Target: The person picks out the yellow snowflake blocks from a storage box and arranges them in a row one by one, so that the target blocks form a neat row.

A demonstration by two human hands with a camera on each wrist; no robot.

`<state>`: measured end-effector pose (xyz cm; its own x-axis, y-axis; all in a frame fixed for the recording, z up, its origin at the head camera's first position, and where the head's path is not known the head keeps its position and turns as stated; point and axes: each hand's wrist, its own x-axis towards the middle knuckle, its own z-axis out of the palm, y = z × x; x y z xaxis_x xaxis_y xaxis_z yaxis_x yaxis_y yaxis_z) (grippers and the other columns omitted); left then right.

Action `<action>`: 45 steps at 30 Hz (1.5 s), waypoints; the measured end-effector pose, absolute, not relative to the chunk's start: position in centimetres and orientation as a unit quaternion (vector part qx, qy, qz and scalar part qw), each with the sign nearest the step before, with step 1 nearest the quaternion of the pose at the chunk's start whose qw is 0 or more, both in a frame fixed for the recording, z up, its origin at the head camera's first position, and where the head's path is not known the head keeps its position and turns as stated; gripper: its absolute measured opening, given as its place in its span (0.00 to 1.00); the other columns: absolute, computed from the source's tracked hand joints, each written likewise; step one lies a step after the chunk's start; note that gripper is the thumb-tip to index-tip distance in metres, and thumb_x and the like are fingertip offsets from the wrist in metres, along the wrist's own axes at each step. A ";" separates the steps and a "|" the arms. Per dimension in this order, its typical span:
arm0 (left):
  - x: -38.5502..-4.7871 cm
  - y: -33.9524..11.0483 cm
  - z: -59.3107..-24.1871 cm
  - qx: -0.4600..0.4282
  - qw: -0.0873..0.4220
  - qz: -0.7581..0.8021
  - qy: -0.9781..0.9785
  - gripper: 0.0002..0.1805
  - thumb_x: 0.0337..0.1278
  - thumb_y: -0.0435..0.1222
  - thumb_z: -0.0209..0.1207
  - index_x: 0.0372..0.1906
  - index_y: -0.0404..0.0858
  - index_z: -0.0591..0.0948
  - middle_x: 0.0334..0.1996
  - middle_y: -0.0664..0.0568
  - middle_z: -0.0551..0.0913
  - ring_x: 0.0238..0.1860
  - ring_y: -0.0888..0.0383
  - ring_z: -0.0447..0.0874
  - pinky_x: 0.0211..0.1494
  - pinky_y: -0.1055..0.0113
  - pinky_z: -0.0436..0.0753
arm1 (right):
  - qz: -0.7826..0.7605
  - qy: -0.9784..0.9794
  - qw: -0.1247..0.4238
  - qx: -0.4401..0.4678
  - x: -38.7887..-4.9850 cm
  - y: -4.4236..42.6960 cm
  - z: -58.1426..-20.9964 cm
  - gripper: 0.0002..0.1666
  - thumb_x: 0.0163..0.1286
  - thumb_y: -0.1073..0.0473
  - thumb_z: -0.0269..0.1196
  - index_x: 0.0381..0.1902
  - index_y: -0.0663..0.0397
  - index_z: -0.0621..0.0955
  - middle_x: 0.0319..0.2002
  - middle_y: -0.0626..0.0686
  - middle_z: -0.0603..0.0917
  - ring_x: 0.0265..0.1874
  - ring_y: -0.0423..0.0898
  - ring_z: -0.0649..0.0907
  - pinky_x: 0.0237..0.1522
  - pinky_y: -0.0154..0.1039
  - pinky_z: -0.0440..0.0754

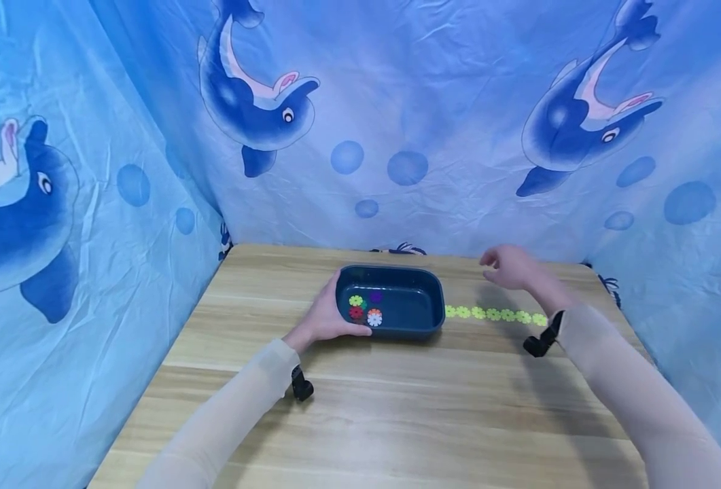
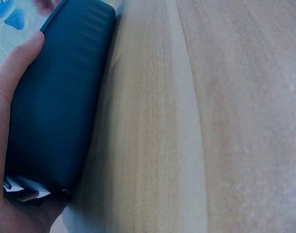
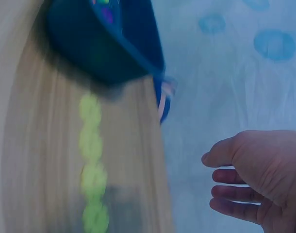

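A dark blue rectangular plastic basin (image 1: 403, 334) sits on the wooden table. My left hand (image 1: 329, 314) grips its left end, thumb along the near side in the left wrist view. Inside the basin, toward its left, lie several notched flower-shaped discs: a yellow-green disc (image 1: 356, 300), a red disc (image 1: 356, 312), a white disc (image 1: 374, 318) and a purple disc (image 1: 376, 297) among them. From the basin's right side a row of yellow-green discs (image 1: 493, 314) runs along the table. Above and behind that row hovers my right hand (image 1: 510, 267), fingers loosely bent, holding nothing.
The wooden table (image 1: 397, 414) reaches back to a blue fabric wall (image 1: 470, 224) printed with dolphins and bubbles. More of this fabric (image 1: 109, 285) hangs on the left and right. Black wrist straps (image 1: 302, 386) are on both wrists.
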<state>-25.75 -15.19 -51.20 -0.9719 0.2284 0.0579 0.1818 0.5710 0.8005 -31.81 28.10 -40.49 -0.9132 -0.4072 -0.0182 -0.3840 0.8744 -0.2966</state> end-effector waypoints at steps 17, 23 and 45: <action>-25.8 -15.2 -51.4 0.111 0.029 0.440 0.891 0.82 0.33 0.55 0.87 0.88 0.46 0.42 0.84 0.43 0.57 0.81 0.41 0.61 0.83 0.36 0.64 | -0.150 0.944 0.029 -0.293 -33.9 14.6 -39.7 0.14 0.73 0.60 0.66 0.54 0.57 0.88 0.52 0.59 0.90 0.52 0.56 0.88 0.55 0.55 0.88; -26.0 -15.2 -51.1 0.117 0.027 0.448 0.886 0.82 0.33 0.53 0.87 0.88 0.47 0.42 0.83 0.44 0.59 0.80 0.41 0.62 0.83 0.38 0.65 | -0.146 0.934 0.033 -0.323 -34.1 11.5 -39.9 0.14 0.75 0.59 0.67 0.53 0.57 0.89 0.51 0.58 0.91 0.51 0.54 0.89 0.56 0.53 0.88; -25.7 -15.3 -51.1 0.126 0.029 0.439 0.889 0.81 0.36 0.52 0.86 0.88 0.47 0.39 0.85 0.42 0.55 0.82 0.41 0.61 0.84 0.40 0.65 | -0.147 0.911 0.066 -0.380 -33.0 4.7 -43.2 0.13 0.74 0.61 0.67 0.53 0.57 0.88 0.51 0.56 0.92 0.54 0.52 0.88 0.76 0.62 0.71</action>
